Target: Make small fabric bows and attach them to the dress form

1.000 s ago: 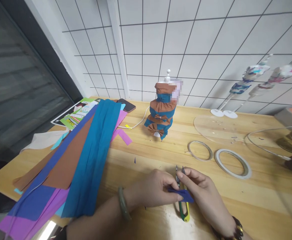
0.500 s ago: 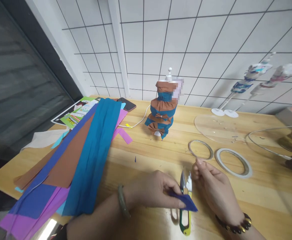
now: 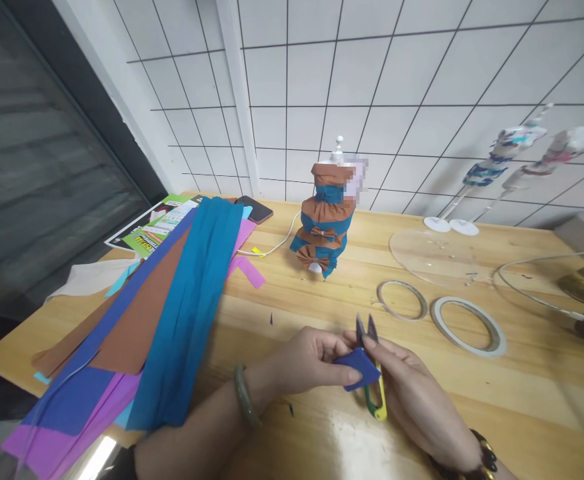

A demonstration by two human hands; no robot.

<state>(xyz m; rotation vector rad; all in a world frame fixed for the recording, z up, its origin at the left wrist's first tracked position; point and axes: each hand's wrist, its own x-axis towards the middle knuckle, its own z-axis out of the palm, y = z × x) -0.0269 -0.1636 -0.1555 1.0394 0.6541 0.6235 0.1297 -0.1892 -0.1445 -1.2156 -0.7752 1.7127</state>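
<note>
A small folded piece of blue paper (image 3: 356,371) is pinched between the thumb and fingers of my left hand (image 3: 312,363). My right hand (image 3: 412,387) grips yellow-and-green thread snips (image 3: 379,400), whose two pointed blades stick up, apart, beyond my fingertips. The blue piece overlaps the middle of the snips. Behind my hands stands a small dress form (image 3: 327,217) wrapped in brown and teal layers, with brown bows on its front. A thin tape roll (image 3: 402,300) and a wider white tape roll (image 3: 469,327) lie beyond my right hand.
Long teal (image 3: 192,313), brown, blue and purple strips cover the left of the wooden table (image 3: 292,300). A phone (image 3: 255,209) lies at the back. Two decorated stands (image 3: 492,167), a clear disc (image 3: 432,257) and a white cable are at the right. Small blue scraps lie about.
My right hand has moved left and taken hold of the snips, lifting them from the table. My left hand has raised the blue piece slightly.
</note>
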